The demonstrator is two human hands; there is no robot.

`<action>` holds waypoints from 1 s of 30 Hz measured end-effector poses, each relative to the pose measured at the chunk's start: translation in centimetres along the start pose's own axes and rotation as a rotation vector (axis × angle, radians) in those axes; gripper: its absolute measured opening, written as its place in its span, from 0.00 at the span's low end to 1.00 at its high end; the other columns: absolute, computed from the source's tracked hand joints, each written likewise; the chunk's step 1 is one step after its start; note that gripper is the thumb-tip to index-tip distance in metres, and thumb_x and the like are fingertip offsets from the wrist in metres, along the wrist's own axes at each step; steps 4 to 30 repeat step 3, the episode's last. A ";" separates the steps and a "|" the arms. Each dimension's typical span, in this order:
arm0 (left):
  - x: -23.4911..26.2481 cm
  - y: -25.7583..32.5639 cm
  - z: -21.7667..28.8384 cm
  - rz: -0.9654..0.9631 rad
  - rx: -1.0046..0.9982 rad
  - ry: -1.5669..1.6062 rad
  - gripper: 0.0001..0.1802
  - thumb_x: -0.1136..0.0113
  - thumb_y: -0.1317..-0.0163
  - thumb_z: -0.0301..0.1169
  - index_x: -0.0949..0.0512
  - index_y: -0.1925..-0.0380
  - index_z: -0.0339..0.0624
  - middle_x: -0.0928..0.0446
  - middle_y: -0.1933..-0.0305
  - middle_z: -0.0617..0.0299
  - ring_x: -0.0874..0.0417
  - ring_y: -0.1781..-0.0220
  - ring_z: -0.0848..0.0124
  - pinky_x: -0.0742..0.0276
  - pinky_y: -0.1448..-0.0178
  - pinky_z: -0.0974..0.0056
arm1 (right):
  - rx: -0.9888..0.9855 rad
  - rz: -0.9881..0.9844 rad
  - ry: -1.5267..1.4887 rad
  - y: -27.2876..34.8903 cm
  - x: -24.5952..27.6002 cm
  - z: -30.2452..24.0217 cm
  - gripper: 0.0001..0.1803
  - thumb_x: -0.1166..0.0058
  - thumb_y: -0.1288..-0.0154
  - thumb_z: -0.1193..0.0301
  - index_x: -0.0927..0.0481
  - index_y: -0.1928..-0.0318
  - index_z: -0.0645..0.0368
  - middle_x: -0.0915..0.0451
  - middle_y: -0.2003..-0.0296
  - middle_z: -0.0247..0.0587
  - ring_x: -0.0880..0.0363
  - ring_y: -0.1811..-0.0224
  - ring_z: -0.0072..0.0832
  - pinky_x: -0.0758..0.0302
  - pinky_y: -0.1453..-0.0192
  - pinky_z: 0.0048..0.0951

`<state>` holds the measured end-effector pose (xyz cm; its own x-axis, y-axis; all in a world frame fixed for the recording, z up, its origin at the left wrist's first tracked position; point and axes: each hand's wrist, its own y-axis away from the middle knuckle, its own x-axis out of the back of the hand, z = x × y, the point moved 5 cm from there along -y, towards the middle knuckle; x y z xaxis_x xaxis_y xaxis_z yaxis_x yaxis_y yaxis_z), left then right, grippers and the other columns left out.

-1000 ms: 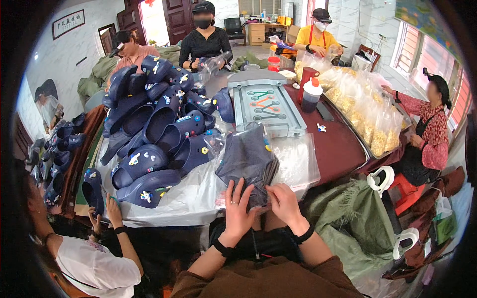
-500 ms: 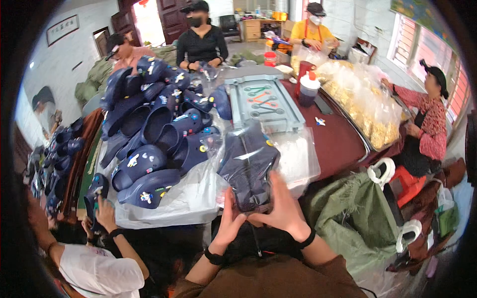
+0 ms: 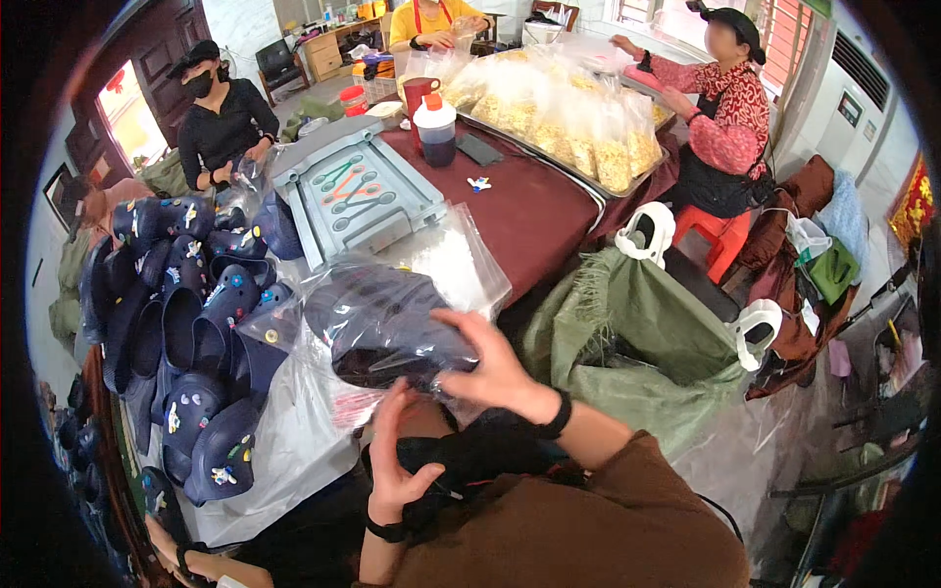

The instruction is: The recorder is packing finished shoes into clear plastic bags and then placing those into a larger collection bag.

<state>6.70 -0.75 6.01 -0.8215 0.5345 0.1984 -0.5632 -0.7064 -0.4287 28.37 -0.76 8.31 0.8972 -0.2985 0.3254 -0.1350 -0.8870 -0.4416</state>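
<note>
In front of me a clear plastic bag with a pair of navy clogs (image 3: 377, 314) lies on its side at the near edge of the table. My right hand (image 3: 500, 372) grips its right end, thumb below and fingers over the top. Just below the bag's lower edge my left hand (image 3: 397, 475) is raised with its thumb and fingers spread, holding nothing. To the left is a big heap of navy clogs (image 3: 230, 304) with small colourful charms. Clear plastic bags (image 3: 456, 255) lie flat just beyond the bagged pair.
Behind the bag stands a grey plastic box (image 3: 294, 196). On the maroon cloth (image 3: 500, 211) are a dark-filled bottle (image 3: 434, 137) and a small charm (image 3: 479, 184). A tray (image 3: 618, 186) holds bags of golden pieces. An open green sack (image 3: 627, 343) stands right. Co-workers surround the table.
My view has swung right. The bagged clogs have turned from upright to lying sideways. My right hand has closed on the bag's end, while my left hand has come off it.
</note>
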 end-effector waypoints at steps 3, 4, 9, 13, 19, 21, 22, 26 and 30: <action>0.5 0.7 0.2 0.136 -0.070 -0.153 0.45 0.26 0.44 0.46 0.32 0.33 0.31 0.32 0.29 0.40 0.28 0.29 0.49 0.26 0.32 0.53 | -0.381 -0.143 -0.786 0.5 4.5 3.1 0.41 0.36 0.44 0.69 0.32 0.27 0.51 0.36 0.27 0.56 0.42 0.20 0.44 0.45 0.18 0.41; 0.5 0.7 0.2 0.136 -0.070 -0.153 0.45 0.26 0.44 0.46 0.32 0.33 0.31 0.32 0.29 0.40 0.28 0.29 0.49 0.26 0.32 0.53 | -0.381 -0.143 -0.786 0.5 4.5 3.1 0.41 0.36 0.44 0.69 0.32 0.27 0.51 0.36 0.27 0.56 0.42 0.20 0.44 0.45 0.18 0.41; 0.5 0.7 0.2 0.136 -0.070 -0.153 0.45 0.26 0.44 0.46 0.32 0.33 0.31 0.32 0.29 0.40 0.28 0.29 0.49 0.26 0.32 0.53 | -0.381 -0.143 -0.786 0.5 4.5 3.1 0.41 0.36 0.44 0.69 0.32 0.27 0.51 0.36 0.27 0.56 0.42 0.20 0.44 0.45 0.18 0.41; 0.5 0.7 0.2 0.136 -0.070 -0.153 0.45 0.26 0.44 0.46 0.32 0.33 0.31 0.32 0.29 0.40 0.28 0.29 0.49 0.26 0.32 0.53 | -0.381 -0.143 -0.786 0.5 4.5 3.1 0.41 0.36 0.44 0.69 0.32 0.27 0.51 0.36 0.27 0.56 0.42 0.20 0.44 0.45 0.18 0.41; 0.5 0.7 0.2 0.136 -0.070 -0.153 0.45 0.26 0.44 0.46 0.32 0.33 0.31 0.32 0.29 0.40 0.28 0.29 0.49 0.26 0.32 0.53 | -0.381 -0.143 -0.786 0.5 4.5 3.1 0.41 0.36 0.44 0.69 0.32 0.27 0.51 0.36 0.27 0.56 0.42 0.20 0.44 0.45 0.18 0.41; 0.5 0.7 0.2 0.136 -0.070 -0.153 0.45 0.26 0.44 0.46 0.32 0.33 0.31 0.32 0.29 0.40 0.28 0.29 0.49 0.26 0.32 0.53 | -0.381 -0.143 -0.786 0.5 4.5 3.1 0.41 0.36 0.44 0.69 0.32 0.27 0.51 0.36 0.27 0.56 0.42 0.20 0.44 0.45 0.18 0.41; 0.5 0.7 0.2 0.136 -0.070 -0.153 0.45 0.26 0.44 0.46 0.32 0.33 0.31 0.32 0.29 0.40 0.28 0.29 0.49 0.26 0.32 0.53 | -0.381 -0.143 -0.786 0.5 4.5 3.1 0.41 0.36 0.44 0.69 0.32 0.27 0.51 0.36 0.27 0.56 0.42 0.20 0.44 0.45 0.18 0.41; 0.5 0.7 0.2 0.136 -0.070 -0.153 0.45 0.26 0.44 0.46 0.32 0.33 0.31 0.32 0.29 0.40 0.28 0.29 0.49 0.26 0.32 0.53 | -0.381 -0.143 -0.786 0.5 4.5 3.1 0.41 0.36 0.44 0.69 0.32 0.27 0.51 0.36 0.27 0.56 0.42 0.20 0.44 0.45 0.18 0.41; 0.5 0.7 0.2 0.136 -0.070 -0.153 0.45 0.26 0.44 0.46 0.32 0.33 0.31 0.32 0.29 0.40 0.28 0.29 0.49 0.26 0.32 0.53 | -0.381 -0.143 -0.786 0.5 4.5 3.1 0.41 0.36 0.44 0.69 0.32 0.27 0.51 0.36 0.27 0.56 0.42 0.20 0.44 0.45 0.18 0.41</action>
